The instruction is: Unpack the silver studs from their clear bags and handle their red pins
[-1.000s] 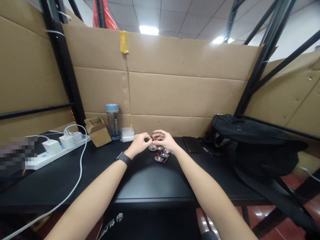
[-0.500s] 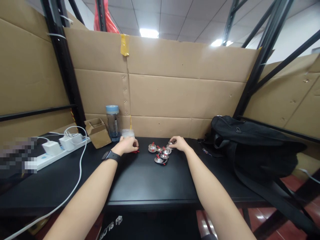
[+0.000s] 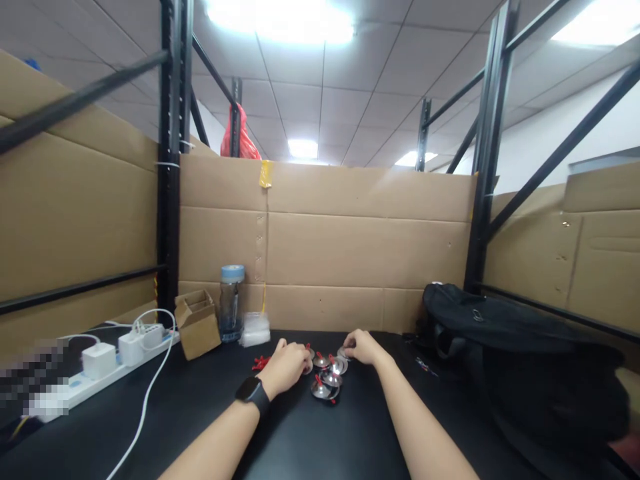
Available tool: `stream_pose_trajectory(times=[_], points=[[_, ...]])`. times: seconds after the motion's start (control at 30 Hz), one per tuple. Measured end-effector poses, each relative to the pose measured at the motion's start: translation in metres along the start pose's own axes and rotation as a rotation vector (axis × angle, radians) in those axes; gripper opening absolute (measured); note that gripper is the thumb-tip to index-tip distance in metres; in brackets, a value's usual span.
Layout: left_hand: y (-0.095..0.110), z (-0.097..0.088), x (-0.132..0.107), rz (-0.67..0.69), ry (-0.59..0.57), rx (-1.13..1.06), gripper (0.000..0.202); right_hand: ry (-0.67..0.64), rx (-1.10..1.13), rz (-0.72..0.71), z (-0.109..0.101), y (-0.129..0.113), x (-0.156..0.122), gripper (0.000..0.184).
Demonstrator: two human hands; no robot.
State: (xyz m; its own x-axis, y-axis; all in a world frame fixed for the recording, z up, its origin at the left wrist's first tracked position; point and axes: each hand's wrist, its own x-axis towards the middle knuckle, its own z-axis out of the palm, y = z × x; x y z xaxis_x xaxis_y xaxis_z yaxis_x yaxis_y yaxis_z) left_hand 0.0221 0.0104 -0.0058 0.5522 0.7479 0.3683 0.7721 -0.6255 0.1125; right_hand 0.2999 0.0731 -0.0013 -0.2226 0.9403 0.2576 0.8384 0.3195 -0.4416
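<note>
Several small shiny metal discs with red cords (image 3: 326,379) lie in a cluster on the black table (image 3: 320,440). My left hand (image 3: 286,368), with a dark watch on its wrist, rests curled at the left edge of the cluster, fingers closed on one disc. My right hand (image 3: 363,347) is at the far right of the cluster, fingers pinched on a disc there. A loose bunch of red cords (image 3: 260,363) lies just left of my left hand.
Behind the discs stand a blue-lidded bottle (image 3: 231,303), a small open cardboard box (image 3: 199,324) and a clear plastic packet (image 3: 255,330). A white power strip with chargers and a cable (image 3: 107,363) runs along the left. A black bag (image 3: 505,347) fills the right. Cardboard walls enclose the table.
The camera has tilted up, showing more ceiling. My left hand came back from the plastic packet to the left side of the discs. My right hand stays at the cluster's right.
</note>
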Motion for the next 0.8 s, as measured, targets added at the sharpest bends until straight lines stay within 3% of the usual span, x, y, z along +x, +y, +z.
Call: stream_pose_trajectory(times=[0.17,0.27,0.47,0.7,0.8], points=[[0.003,-0.003,0.001,-0.096,-0.046,0.062,0.021,0.028,-0.09,0.078,-0.004,-0.006,-0.002,0.009],[0.004,-0.006,0.0,-0.116,-0.08,0.08,0.024,0.039,-0.134,0.116,-0.004,-0.006,-0.003,0.015],[0.004,-0.01,-0.002,-0.117,-0.086,0.13,0.022,-0.064,-0.001,-0.034,0.0,-0.004,-0.002,0.032],[0.0,-0.011,-0.003,-0.123,-0.083,0.075,0.02,-0.011,-0.118,0.052,0.0,-0.006,-0.002,0.027],[-0.003,-0.01,-0.003,-0.134,-0.07,0.067,0.022,-0.054,-0.118,0.03,0.001,-0.002,-0.001,0.035]])
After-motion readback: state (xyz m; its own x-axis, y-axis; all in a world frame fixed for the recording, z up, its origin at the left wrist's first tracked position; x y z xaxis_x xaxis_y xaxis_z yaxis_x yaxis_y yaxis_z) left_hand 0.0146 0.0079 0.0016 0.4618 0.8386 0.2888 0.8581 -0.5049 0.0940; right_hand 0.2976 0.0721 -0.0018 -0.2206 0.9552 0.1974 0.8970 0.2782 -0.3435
